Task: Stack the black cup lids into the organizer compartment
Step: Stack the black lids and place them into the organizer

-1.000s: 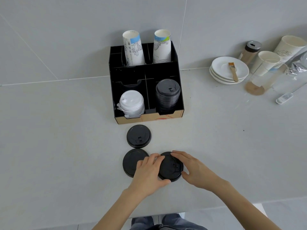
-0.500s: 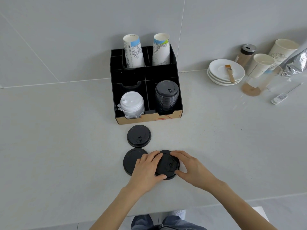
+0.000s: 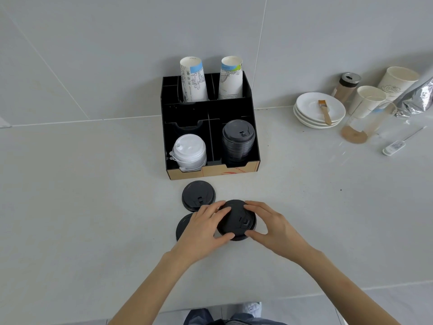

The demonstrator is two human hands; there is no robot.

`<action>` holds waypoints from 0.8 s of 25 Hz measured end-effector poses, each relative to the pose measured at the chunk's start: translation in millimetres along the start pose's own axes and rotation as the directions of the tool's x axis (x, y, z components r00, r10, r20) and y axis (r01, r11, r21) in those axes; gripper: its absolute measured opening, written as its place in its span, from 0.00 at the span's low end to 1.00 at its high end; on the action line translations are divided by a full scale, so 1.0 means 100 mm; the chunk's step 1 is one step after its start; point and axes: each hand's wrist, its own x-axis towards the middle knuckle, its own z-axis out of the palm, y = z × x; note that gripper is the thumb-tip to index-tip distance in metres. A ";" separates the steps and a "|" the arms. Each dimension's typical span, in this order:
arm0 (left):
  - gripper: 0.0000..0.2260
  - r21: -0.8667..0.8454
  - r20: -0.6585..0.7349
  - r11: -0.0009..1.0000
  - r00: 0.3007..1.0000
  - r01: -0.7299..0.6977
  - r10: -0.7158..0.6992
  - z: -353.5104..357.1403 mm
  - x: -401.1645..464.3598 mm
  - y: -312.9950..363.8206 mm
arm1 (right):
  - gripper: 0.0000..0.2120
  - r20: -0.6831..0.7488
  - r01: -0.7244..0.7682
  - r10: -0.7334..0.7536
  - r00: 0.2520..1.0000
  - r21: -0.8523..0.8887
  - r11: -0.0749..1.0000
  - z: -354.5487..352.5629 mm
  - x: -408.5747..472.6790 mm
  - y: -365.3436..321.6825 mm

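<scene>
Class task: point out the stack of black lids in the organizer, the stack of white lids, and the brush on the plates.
stack of black lids (image 3: 238, 133), head view, top lid's face.
stack of white lids (image 3: 189, 146), head view, top lid's face.
brush (image 3: 325, 113), head view, wooden handle.

The left hand hides most of one black lid (near left).

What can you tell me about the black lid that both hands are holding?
The held lid is a round, matte black cup lid, apparently plastic, with a domed top, a wider rim and a small flip tab near its right edge. It faces top up, slightly tilted. The left hand grips its left edge and the right hand its right edge, fingers at the far side, thumbs at the near side. Whether it has cleared the counter is unclear.
</scene>
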 end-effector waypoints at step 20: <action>0.22 -0.185 -0.353 0.982 0.935 -0.044 -0.025 -0.72 0.77 0.10 | 0.23 -0.393 -0.011 0.010 0.919 -0.001 1.000 -0.55 0.81 -0.34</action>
